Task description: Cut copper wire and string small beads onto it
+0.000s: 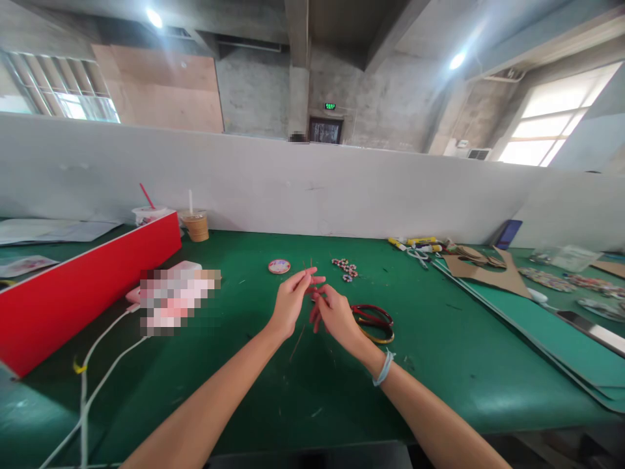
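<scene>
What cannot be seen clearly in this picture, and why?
All in the head view:
Red-handled tool: working end, mostly hidden behind the right hand.
Thin strands at the left hand: too fine to identify.
Pink object: details, covered by pixel blocks.
Small patterned pieces: markings, too small.
Phone-like slab: far end, cut off by the right edge.

Hands over the middle of a worktable (234,404), a partition (293,176) behind.
Beyond the left hand (287,306) lies a round disc (279,266), with beads (346,268) to its right; scissors (377,309) lie beside the right hand (338,318). At left, an upright board (97,293) ends near a drink cup (198,227); at right, a cardboard sheet (500,281) lies on mats (547,339), near markers (420,241).
</scene>
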The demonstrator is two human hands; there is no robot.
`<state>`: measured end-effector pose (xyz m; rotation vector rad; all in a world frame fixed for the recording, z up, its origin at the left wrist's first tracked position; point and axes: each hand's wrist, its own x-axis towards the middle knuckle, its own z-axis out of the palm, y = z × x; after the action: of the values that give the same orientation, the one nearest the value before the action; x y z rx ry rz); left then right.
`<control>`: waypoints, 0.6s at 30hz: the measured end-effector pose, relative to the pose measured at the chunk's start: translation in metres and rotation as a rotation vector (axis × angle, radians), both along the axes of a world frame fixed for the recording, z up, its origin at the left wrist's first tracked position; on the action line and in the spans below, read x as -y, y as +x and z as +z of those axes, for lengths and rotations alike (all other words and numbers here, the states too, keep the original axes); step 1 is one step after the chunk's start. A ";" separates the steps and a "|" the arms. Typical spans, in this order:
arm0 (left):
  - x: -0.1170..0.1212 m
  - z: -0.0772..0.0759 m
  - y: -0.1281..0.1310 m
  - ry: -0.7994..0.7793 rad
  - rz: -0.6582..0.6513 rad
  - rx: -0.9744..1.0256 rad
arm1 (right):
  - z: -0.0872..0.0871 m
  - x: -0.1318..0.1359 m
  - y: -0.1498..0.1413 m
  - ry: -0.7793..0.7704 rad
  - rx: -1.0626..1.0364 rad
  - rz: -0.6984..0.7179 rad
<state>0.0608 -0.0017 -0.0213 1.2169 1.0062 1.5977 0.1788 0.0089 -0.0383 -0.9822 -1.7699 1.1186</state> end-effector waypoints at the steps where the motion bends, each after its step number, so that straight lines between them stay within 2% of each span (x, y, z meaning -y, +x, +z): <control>1: 0.001 0.000 0.000 -0.002 0.002 -0.017 | 0.000 0.001 -0.001 -0.007 -0.002 0.008; 5: -0.001 -0.001 -0.001 0.008 0.042 -0.069 | 0.002 0.001 0.002 -0.022 0.021 0.042; 7: -0.002 -0.001 -0.002 0.017 0.054 -0.073 | 0.007 -0.001 0.008 0.053 0.067 0.043; 9: -0.001 0.000 -0.001 0.015 0.037 -0.067 | 0.014 -0.006 0.016 0.201 0.089 -0.047; 11: 0.001 0.002 0.001 -0.009 -0.035 -0.069 | 0.021 -0.012 0.025 0.310 0.035 -0.173; 13: 0.005 0.003 0.007 -0.036 -0.135 -0.105 | 0.027 -0.018 0.030 0.294 -0.063 -0.203; 15: 0.009 0.003 0.013 -0.039 -0.211 -0.171 | 0.029 -0.022 0.032 0.216 -0.133 -0.139; 18: 0.012 0.001 0.018 -0.019 -0.247 -0.250 | 0.028 -0.025 0.032 0.133 -0.156 -0.060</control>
<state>0.0787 -0.0138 -0.0201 1.4921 0.9785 1.2638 0.2112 0.0343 -0.0104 -0.8400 -1.6560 0.9990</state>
